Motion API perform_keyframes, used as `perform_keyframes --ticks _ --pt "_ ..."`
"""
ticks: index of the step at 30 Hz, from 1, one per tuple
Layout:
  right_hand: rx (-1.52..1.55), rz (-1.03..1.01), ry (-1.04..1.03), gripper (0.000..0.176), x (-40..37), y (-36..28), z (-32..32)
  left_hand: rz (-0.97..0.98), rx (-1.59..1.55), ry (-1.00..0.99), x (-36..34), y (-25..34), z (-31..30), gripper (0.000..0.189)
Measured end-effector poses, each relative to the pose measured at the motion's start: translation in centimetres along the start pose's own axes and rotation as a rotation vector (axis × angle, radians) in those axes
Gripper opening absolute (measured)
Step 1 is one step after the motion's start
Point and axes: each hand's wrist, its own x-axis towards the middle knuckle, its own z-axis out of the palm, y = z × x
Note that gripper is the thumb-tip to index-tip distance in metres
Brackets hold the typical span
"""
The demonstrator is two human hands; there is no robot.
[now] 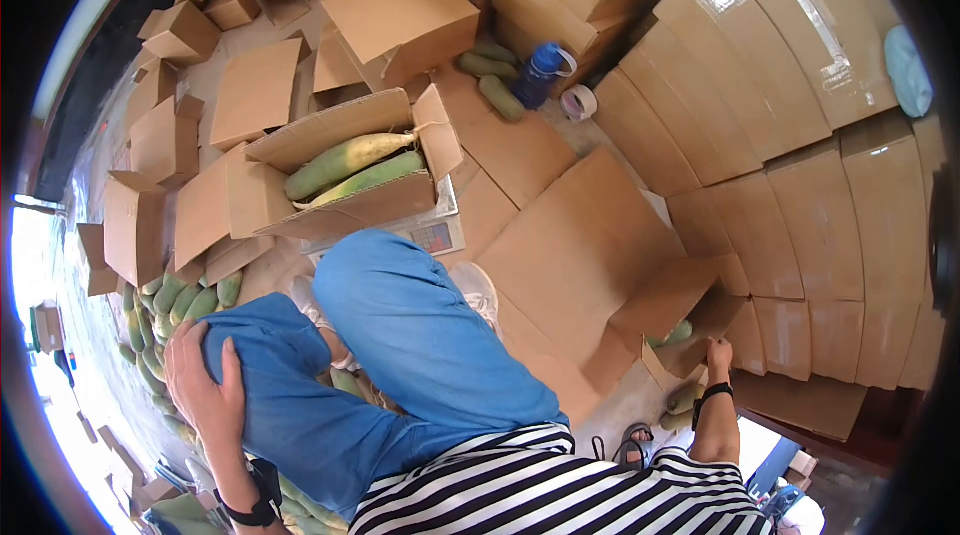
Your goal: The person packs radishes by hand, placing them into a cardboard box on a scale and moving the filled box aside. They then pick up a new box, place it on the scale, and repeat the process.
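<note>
My left hand (205, 375) lies on my left knee with its fingers spread. At the right, my right hand (718, 355) is closed at the flap of an open carton (665, 300); the grip is small in view. Green vegetables (680, 332) show inside that carton. In front of my knees, another open carton (335, 220) holds long green and pale vegetables (345, 163) and rests on a scale (437, 237).
Stacked cartons (770, 135) form a wall at the right. A blue bottle (540, 73), a tape roll (578, 103) and a few vegetables (500, 98) sit at the top. Many vegetables (180, 305) lie at the left, below scattered open cartons (165, 140).
</note>
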Motion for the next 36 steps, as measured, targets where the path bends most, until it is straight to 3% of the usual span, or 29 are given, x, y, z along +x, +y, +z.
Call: perform_keyframes --ticks 2,3,5,7,9,10,12,15,19,21,22,26,29,31,32,34,36 --pt "0.175 0.225 -0.151 0.031 -0.7 -1.2 -1.0 -0.005 -0.002 0.006 0.0 0.0 0.0 0.031" --pt "-0.009 0.225 -0.235 0.028 0.3 -1.5 -1.7 0.0 -0.011 0.004 0.1 0.1 -0.1 0.031" --pt "-0.492 -0.03 -0.171 0.028 0.2 -4.6 -3.9 -0.015 -0.01 0.017 0.2 0.4 -0.3 0.031" --pt "-0.441 -0.217 0.337 0.033 -4.0 -13.9 -6.1 -0.021 -0.035 0.005 0.2 0.4 -0.3 0.032" --pt "-0.151 -0.529 0.343 0.036 -5.5 -22.3 -7.2 -0.026 -0.034 0.014 0.2 0.3 -0.1 0.033" --pt "-0.044 -0.644 0.291 0.033 -6.8 -26.9 -6.8 -0.019 -0.046 0.015 0.3 0.3 -0.1 0.033" --pt "0.295 -0.779 -0.094 0.036 -12.2 -37.1 -5.8 -0.009 -0.054 0.02 0.3 0.2 0.0 0.033" --pt "0.431 -0.894 -0.595 0.048 -18.0 -48.5 -1.3 0.011 -0.04 0.045 0.3 0.1 -0.1 0.034" --pt "0.399 -0.942 -0.754 0.06 -21.6 -59.0 3.9 -0.054 -0.077 -0.012 1.0 -0.5 -1.7 0.036" --pt "0.247 -1.072 -0.593 0.057 -22.5 -61.8 5.0 -0.095 -0.209 -0.334 2.3 -1.9 -3.0 0.036" --pt "0.226 -1.109 -0.573 0.049 -22.9 -62.6 5.2 -0.103 -0.269 -0.388 3.6 -2.2 -3.6 0.037" --pt "0.238 -1.141 -0.607 0.044 -22.8 -63.3 6.5 -0.025 -0.415 -0.354 10.5 -3.3 -2.6 0.039" --pt "0.184 -1.077 -0.599 0.04 -22.8 -62.8 6.9 -0.101 -0.399 -0.3 14.6 -5.3 4.2 0.043" --pt "0.249 -1.06 -0.606 0.04 -22.7 -62.2 7.6 -0.253 -0.416 -0.414 15.7 -7.7 11.0 0.046" --pt "0.256 -1.059 -0.608 0.043 -22.8 -62.0 7.2 -0.233 -0.423 -0.417 16.1 -8.4 13.4 0.046" --pt "0.225 -1.043 -0.591 0.044 -22.9 -61.9 7.0 -0.478 -0.616 -0.534 16.3 -8.8 17.5 0.042" --pt "0.186 -1.037 -0.592 0.045 -22.8 -61.6 7.3 -0.42 -0.671 -0.51 16.5 -8.8 19.6 0.038"
